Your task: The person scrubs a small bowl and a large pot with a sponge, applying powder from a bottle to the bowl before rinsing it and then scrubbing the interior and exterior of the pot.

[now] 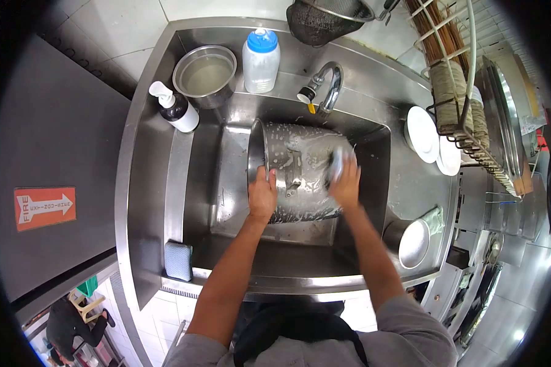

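Observation:
A large metal stockpot (312,139) lies on its side in the steel sink basin (232,211), its mouth facing left. White suds streak its outer wall, and a riveted handle shows on the upper side. My left hand (262,199) is closed around the pot's rim, thumb on the outside. Against the pot's right end, my right hand (348,182) presses a greyish scrubbing pad (335,164); both are smeared by motion. The faucet (330,88) stands behind the pot. The pot's inside is mostly hidden.
On the back ledge stand a pot of cloudy liquid (205,73), a blue-capped bottle (261,64) and a pump bottle (180,113). A sponge (178,261) sits front left. White bowls (421,134) and a white-lined pot (414,243) are right. A wire rack (471,122) overhangs there.

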`<state>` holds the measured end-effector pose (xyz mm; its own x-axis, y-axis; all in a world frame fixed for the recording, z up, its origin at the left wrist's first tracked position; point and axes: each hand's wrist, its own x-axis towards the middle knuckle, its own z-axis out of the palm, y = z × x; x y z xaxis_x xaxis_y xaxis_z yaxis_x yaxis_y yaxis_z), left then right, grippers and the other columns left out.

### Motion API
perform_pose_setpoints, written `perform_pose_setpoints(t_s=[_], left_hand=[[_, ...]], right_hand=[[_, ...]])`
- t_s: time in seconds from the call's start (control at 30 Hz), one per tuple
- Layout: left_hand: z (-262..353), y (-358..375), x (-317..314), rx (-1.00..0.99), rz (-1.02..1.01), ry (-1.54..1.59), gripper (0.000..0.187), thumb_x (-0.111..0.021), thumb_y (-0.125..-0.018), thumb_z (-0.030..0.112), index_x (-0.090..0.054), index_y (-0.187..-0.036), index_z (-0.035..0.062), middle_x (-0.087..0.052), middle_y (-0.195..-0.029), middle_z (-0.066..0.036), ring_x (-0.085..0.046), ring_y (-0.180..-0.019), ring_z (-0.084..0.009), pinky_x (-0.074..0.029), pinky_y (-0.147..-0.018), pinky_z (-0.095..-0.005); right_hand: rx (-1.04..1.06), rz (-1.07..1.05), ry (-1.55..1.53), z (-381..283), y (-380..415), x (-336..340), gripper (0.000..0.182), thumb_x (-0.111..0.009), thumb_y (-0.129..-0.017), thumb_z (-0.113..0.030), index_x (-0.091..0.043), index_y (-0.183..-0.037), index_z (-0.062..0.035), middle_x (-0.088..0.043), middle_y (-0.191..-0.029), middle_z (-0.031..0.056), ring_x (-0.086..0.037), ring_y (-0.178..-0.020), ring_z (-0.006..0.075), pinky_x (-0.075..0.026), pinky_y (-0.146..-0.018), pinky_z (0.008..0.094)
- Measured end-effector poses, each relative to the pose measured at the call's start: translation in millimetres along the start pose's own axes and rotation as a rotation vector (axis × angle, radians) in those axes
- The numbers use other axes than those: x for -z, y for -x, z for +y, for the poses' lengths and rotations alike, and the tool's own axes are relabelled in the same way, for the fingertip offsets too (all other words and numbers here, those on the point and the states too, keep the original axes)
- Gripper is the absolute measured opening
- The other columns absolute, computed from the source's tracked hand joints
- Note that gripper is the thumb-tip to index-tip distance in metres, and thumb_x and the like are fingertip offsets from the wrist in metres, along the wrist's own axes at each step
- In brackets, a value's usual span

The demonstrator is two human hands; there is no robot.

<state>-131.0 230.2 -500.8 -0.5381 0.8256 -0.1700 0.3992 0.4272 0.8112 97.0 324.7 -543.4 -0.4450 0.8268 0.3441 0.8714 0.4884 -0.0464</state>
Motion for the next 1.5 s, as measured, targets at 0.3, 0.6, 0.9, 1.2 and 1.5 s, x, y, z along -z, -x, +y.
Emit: perform_pose_setpoints(t_s=[0.3,0.6,0.9,1.2,1.5], left_hand=[[-8.5,0.5,-8.1,0.018,-0.005,-0.033,0.025,-0.048,-0.096,0.03,-0.046,-0.096,0.0043,-0.059,-0.069,-0.029,-0.058,-0.069,-0.0499,-0.044,-0.062,-0.058],[-6.4,0.4,-3.7,-0.065,0.051,0.054,0.026,-0.049,-0.096,0.029,-0.046,-0.095,0.003,-0.058,-0.066,-0.028,-0.058,-0.068,-0.0483,-0.045,-0.059,-0.0569],[-6.7,0.9,-2.1,-0.088,0.061,0.031,0.025,-0.049,-0.095,0.027,-0.045,-0.094,0.0021,-0.059,-0.067,-0.028,-0.059,-0.067,-0.0482,-0.047,-0.062,-0.0561],[-0.5,3.1,2.4,-0.063,0.066,-0.005,0.025,-0.05,-0.095,0.028,-0.045,-0.091,0.0035,-0.058,-0.064,-0.028,-0.058,-0.064,-0.0486,-0.047,-0.059,-0.0564],[-10.7,10.6,0.4,-0.097,0.019,0.021,0.025,-0.048,-0.095,0.029,-0.043,-0.093,0.0045,-0.058,-0.063,-0.026,-0.059,-0.064,-0.0473,-0.047,-0.059,-0.0557]], right_hand=[[-0.168,-0.337,-0.194,-3.7,-69.6,-11.8,0.061,-0.059,-0.082,-0.023,-0.038,-0.134,0.0014,-0.037,-0.14,0.0214,-0.031,-0.133,0.0435,-0.027,-0.103,0.0622],[0.293,-0.116,-0.327,-37.9,-1.7,31.4,0.056,-0.058,-0.078,-0.014,-0.042,-0.129,0.0022,-0.045,-0.13,0.0235,-0.038,-0.126,0.0446,-0.03,-0.104,0.0533],[-0.38,-0.233,-0.755,-52.8,-106.7,38.1,0.042,-0.055,-0.092,-0.021,-0.048,-0.129,-0.0024,-0.061,-0.106,0.0205,-0.06,-0.096,0.0354,-0.045,-0.088,0.0426],[0.195,-0.26,-0.305,-81.0,-112.8,-45.2,0.048,-0.058,-0.086,-0.007,-0.043,-0.131,-0.0003,-0.045,-0.124,0.029,-0.044,-0.116,0.0444,-0.037,-0.1,0.0459],[0.052,-0.072,-0.621,-92.6,-96.1,5.8,0.039,-0.055,-0.09,-0.014,-0.047,-0.127,-0.0032,-0.053,-0.114,0.0258,-0.049,-0.107,0.0427,-0.039,-0.094,0.0466]])
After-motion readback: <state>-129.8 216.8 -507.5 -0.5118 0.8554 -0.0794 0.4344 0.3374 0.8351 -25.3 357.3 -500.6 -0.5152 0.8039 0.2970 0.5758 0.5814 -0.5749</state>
